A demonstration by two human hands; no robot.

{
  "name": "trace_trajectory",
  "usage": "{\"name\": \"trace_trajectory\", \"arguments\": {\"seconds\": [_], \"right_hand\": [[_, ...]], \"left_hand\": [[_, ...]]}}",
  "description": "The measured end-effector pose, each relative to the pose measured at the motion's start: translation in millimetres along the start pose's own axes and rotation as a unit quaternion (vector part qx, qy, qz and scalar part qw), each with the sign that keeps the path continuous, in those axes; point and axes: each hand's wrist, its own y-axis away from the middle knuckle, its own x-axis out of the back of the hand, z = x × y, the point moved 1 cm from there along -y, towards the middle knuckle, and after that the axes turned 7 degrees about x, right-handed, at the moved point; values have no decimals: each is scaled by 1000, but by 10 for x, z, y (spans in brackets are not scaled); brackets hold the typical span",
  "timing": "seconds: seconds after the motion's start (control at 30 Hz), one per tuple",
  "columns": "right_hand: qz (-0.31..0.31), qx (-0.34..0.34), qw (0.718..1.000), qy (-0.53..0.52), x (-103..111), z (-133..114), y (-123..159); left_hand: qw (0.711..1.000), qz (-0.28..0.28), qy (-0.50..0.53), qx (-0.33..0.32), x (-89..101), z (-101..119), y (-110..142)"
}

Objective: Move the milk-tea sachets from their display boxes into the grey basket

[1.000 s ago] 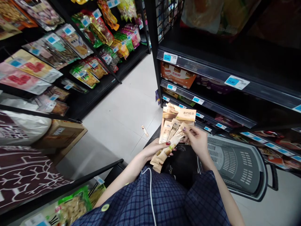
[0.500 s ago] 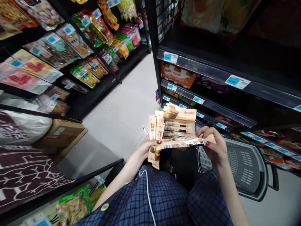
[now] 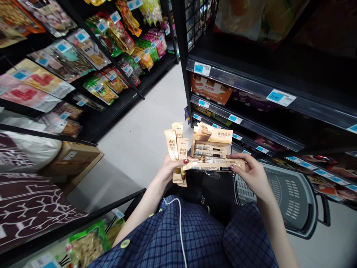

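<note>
Sachets of milk tea point(image 3: 182, 150) fanned out, gripped by the left hand point(image 3: 168, 166); right hand point(image 3: 253, 174) pinched a crosswise stick point(image 3: 208, 167) at the open display box point(image 3: 223, 136): likely light, slick, bendy, best nipped at the ends!

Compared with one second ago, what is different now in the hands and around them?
The left hand moved left; three sachets in its grip are now beside the box instead of across it. The right hand moved right and now holds a sideways sachet near its right end. The box and the grey basket stayed in place.
</note>
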Motion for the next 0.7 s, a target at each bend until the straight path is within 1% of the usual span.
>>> {"name": "trace_trajectory", "arguments": {"seconds": [0.1,0.17,0.27,0.37,0.43,0.5,0.53,0.7], "right_hand": [[-2,-7,1000,11,10,13,-9],[8,7,1000,11,55,12,-13],[62,29,997,27,202,32,-22],[127,22,988,90,354,124,-50],[134,18,981,143,387,228,-97],[119,14,977,176,350,352,-171],[111,11,978,174,310,414,-216],[99,-1,990,102,7,656,-497]], "left_hand": [[1000,2,0,-4,-12,-12,9],[1000,5,10,2,-1,-24,10],[998,0,46,35,61,-39,-3],[996,12,66,53,173,-32,-28],[996,25,68,54,247,-23,-43],[996,30,69,56,297,-20,-51],[995,31,70,57,309,-21,-51],[995,37,62,66,280,-53,-41]]}}
